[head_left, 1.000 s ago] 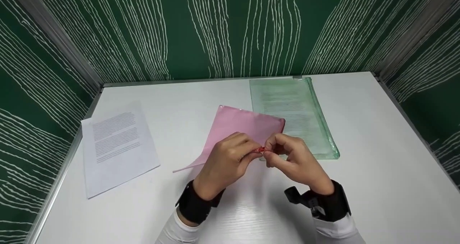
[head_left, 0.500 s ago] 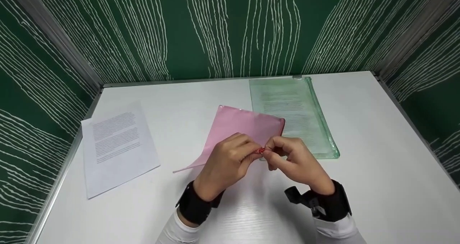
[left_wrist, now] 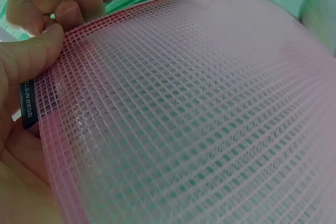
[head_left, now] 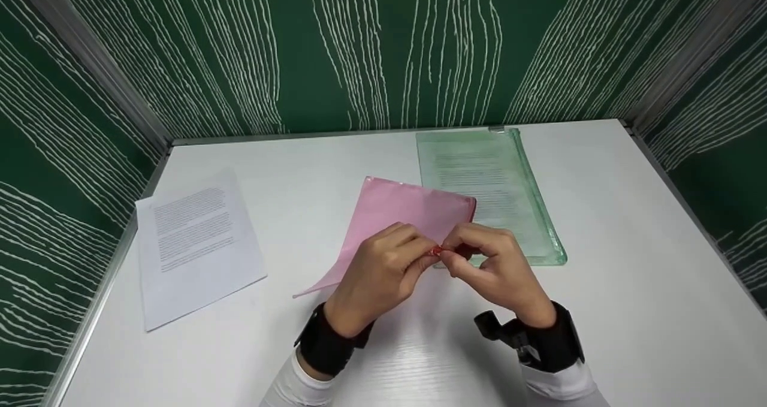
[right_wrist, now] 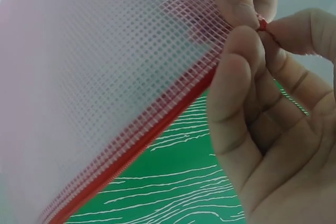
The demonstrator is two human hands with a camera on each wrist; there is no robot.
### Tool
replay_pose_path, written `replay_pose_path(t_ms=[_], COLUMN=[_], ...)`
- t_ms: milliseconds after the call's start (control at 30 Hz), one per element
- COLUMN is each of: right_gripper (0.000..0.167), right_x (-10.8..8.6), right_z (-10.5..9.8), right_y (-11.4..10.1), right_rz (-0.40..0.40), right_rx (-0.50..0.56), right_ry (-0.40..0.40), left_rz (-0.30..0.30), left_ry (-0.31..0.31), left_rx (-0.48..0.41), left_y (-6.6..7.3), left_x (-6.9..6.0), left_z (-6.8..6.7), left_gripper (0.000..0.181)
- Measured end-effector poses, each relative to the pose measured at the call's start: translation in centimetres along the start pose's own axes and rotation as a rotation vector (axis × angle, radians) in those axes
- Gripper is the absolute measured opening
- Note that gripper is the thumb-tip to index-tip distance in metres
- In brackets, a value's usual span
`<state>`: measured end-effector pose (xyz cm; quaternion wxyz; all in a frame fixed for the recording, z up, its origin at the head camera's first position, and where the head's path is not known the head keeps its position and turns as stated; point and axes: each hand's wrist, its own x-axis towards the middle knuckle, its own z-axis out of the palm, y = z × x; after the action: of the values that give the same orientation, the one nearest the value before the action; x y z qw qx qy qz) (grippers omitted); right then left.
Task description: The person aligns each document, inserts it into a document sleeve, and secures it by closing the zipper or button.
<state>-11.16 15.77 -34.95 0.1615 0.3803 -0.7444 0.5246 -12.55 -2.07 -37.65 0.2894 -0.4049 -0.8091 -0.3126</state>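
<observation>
A pink mesh pouch (head_left: 398, 206) with a red zipper edge (right_wrist: 142, 139) is held up off the table in both hands. The left hand (head_left: 383, 275) grips its near corner, thumb on the mesh (left_wrist: 173, 98), beside a black label (left_wrist: 28, 103). Thumb and forefinger of the right hand (head_left: 497, 269) pinch at the small red zipper end (right_wrist: 262, 24), right against the left fingertips. Whether a slider lies between the fingers cannot be told.
Printed white sheets (head_left: 201, 257) lie at the left of the white table (head_left: 635, 227). A green pouch (head_left: 488, 173) with a printed page lies behind the pink one, partly covered by it. Green, white-lined walls (head_left: 395, 53) stand around the table.
The pink pouch's lower left corner has dipped slightly. Both hands keep their hold at the red end, with only slight shifts of the right fingers.
</observation>
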Motion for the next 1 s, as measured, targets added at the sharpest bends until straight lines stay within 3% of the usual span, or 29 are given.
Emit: replay_pose_path(t_ms=[367,567,1000], right_gripper=[0.018,0.018,0.017], right_x=[-1.2,-0.9,-1.4], right_z=[0.3,0.0,-0.5], right_y=[3.0,2.1,2.8], right_rz=[0.029,0.055,0.187], right_rx=[0.139,0.167,0.142], right_ry=[0.015,0.006,0.0], left_rz=[-0.007,0.018,0.058], left_ry=[0.013,0.082,0.148], left_rx=[0.012,0.02,0.071], left_y=[0.1,0.2,0.4], left_x=[0.1,0.2,0.2], left_z=[-0.1,-0.1,0.2], left_gripper=[0.015,0.012,0.018])
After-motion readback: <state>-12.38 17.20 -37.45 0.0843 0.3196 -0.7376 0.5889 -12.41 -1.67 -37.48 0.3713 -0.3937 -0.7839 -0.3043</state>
